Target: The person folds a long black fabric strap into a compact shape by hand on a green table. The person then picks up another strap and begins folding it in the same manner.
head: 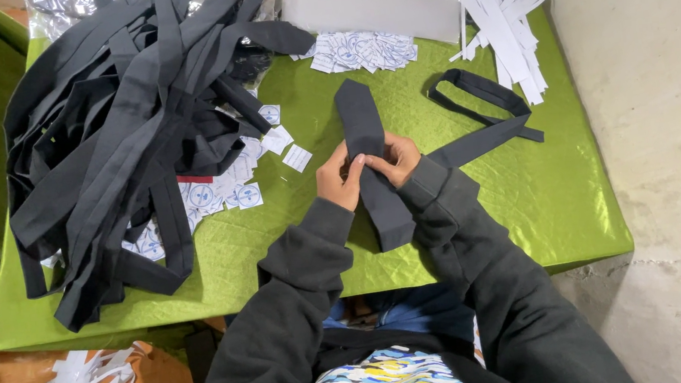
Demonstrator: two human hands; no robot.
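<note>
Far left, on the green-covered table (pixel 551 217): big tangled heap of black fabric strips (pixel 134 130), some hanging over the near edge. Under and beside the heap, scattered small white labels (pixel 220 193) with round blue marks. On the floor below the left corner, loose white paper strips (pixel 86 378).

Centre: left hand (pixel 339 179) and right hand (pixel 395 159) close together, both pinching one black necktie (pixel 367 158), fingers closed on its cloth at mid-length. Wide pointed end lying away from the body on the table; other end hanging over the near edge between the dark sleeves. Thinner tail of the tie looped flat on the table to the right.

Far side: second pile of labels (pixel 362 50), clear plastic sheet (pixel 369 2). Right corner: white paper strips (pixel 500 7) fanned out.
</note>
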